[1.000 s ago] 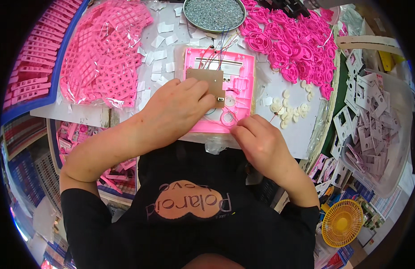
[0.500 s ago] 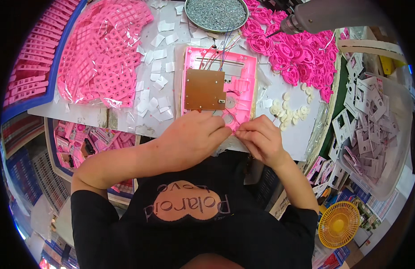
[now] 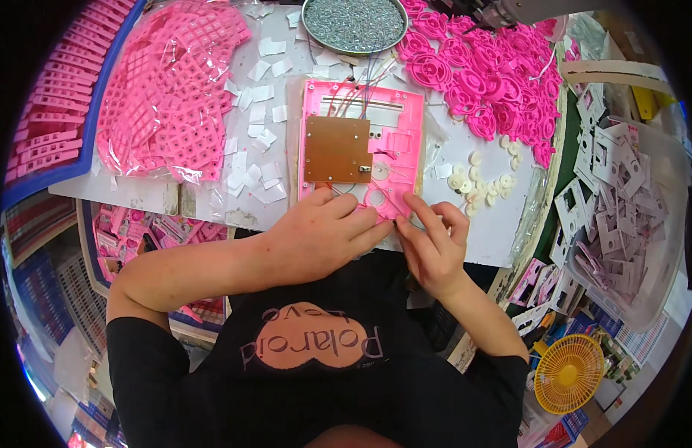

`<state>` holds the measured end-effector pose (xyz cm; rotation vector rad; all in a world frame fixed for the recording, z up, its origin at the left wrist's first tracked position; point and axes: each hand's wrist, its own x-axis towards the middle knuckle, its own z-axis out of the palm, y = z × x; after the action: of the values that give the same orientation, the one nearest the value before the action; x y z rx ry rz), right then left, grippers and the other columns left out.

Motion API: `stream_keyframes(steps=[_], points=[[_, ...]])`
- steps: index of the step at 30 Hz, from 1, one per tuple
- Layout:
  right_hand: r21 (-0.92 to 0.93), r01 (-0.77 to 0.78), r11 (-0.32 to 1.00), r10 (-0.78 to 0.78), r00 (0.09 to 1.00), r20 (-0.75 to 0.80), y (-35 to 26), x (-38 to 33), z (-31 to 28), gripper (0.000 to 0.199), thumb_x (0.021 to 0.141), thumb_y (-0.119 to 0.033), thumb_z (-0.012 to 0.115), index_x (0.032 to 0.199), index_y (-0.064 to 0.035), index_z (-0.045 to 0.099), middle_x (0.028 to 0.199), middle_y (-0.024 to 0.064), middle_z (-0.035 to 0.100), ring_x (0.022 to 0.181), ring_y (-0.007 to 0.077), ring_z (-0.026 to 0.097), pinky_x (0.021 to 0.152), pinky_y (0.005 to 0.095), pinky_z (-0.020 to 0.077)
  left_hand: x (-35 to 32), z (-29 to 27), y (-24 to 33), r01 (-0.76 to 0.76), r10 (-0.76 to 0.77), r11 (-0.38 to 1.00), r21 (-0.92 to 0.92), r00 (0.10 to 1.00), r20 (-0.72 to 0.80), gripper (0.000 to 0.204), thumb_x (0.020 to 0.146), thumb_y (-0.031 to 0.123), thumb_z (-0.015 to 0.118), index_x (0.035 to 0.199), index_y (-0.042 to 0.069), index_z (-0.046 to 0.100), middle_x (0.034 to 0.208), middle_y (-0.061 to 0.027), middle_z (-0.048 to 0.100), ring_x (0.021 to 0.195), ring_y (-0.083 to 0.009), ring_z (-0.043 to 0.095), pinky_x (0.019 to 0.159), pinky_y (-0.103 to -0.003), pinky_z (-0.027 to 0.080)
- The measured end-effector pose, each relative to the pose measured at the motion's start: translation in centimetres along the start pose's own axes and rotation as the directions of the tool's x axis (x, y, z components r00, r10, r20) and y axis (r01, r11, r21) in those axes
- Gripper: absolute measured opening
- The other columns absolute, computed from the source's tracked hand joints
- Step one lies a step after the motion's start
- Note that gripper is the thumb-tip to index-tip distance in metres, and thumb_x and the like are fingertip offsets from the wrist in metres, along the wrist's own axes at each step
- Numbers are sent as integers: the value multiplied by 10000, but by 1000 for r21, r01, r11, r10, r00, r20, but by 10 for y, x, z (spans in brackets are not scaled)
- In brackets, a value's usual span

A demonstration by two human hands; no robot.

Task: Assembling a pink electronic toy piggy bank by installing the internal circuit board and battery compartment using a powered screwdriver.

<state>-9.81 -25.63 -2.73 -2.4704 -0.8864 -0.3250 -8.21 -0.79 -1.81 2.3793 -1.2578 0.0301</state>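
- Closest in, my left hand point(image 3: 323, 243) lies palm-down at the table's near edge, fingers stretched flat onto the bottom rim of the pink plastic housing point(image 3: 361, 145); it presses, grips nothing.
- My right hand point(image 3: 432, 250) sits just beside it, fingertips point(image 3: 414, 205) pinched together at the housing's lower right corner; whatever is between them is too small to tell.
- The housing lies flat on the white table point(image 3: 488, 239), straight ahead of me, a brown circuit board point(image 3: 337, 149) on its left half, thin wires running toward its top.
- Right of it: small cream discs point(image 3: 480, 179).
- Left: scattered white paper slips point(image 3: 249, 175), then a clear bag of pink grids point(image 3: 170, 89).
- Farthest: round tray of screws point(image 3: 353, 22), heap of pink rings point(image 3: 484, 71).
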Motion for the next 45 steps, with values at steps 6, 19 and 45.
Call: stream_keyframes(steps=[6,19,45], points=[[100,63,993,-84,970,227,7,55,-38,239,741,-63,736,976,-26,717,1182,98,695,953,325,596,749,386,499,8,-2,5,18,-17,996,83,1000,-23,431,828,215,619,1243,104,651,902,17,562,866,-151,567,729,-323,444],[-164,-296,941,326,921,213,17,173,32,232,816,-223,706,773,5,710,751,213,692,712,392,698,658,495,550,52,-32,-102,471,-526,851,-233,769,-363,244,833,130,671,1055,29,662,1032,-160,649,952,-347,650,813,-434,528],[-104,-266,958,279,950,141,22,168,42,234,806,-244,715,776,-12,708,729,184,700,678,357,691,634,442,542,55,-21,-109,571,-596,802,-173,750,-287,167,777,139,704,918,51,682,926,-130,638,914,-326,638,809,-439,508]])
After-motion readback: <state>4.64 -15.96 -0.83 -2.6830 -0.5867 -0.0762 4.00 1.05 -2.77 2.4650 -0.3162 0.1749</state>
